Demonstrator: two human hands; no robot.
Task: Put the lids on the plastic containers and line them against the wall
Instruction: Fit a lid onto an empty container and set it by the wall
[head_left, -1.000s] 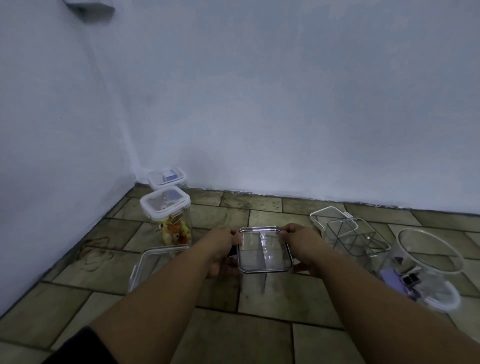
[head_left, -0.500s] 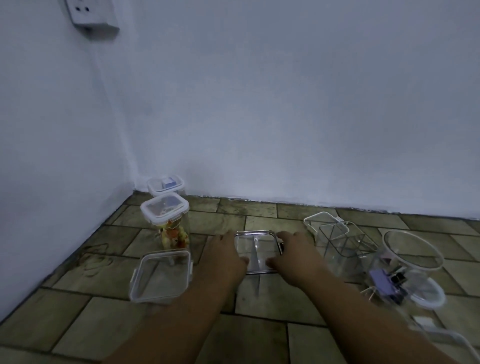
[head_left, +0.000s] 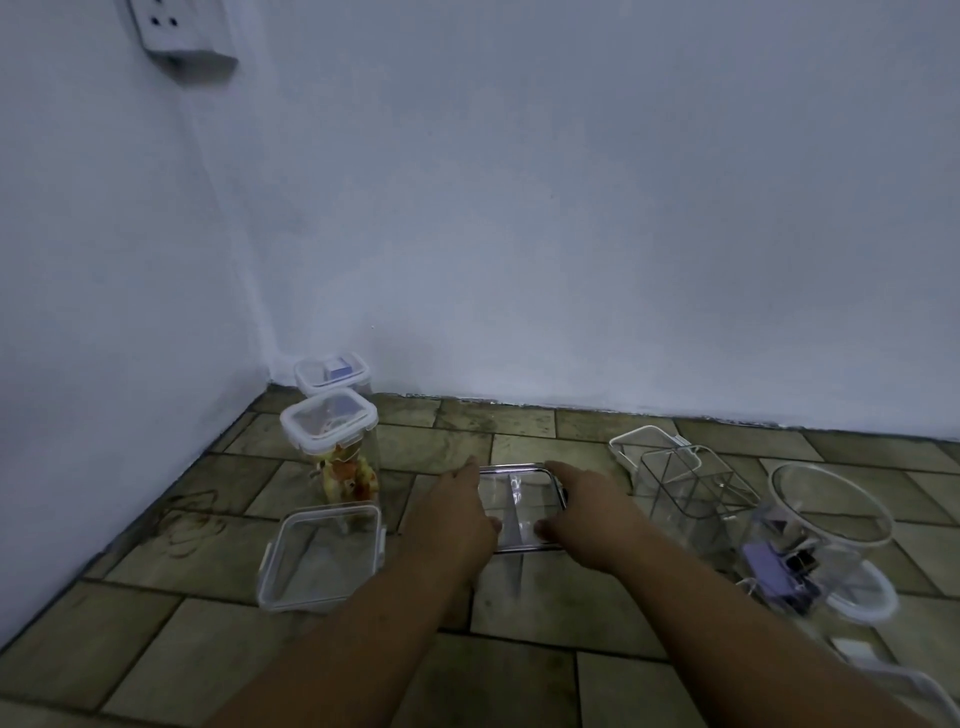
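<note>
A clear rectangular container with its lid (head_left: 519, 499) on top stands on the tiled floor in the middle. My left hand (head_left: 457, 519) presses on the lid's left side and my right hand (head_left: 587, 514) on its right side, thumbs on top. Two lidded containers stand at the left: one (head_left: 332, 371) in the corner against the wall, another (head_left: 330, 431) with orange contents in front of it. A loose white-rimmed lid or shallow box (head_left: 324, 558) lies left of my left arm.
To the right lie an open clear divided container (head_left: 696, 488) with a white-rimmed lid (head_left: 644, 441) behind it, and a round clear container (head_left: 826, 519) on its side holding small purple and black items. A wall socket (head_left: 176, 31) sits high at the left.
The view has tilted up. My hands went from holding the lid at its edges to pressing down on top of it, and the container sits a little farther from me.
</note>
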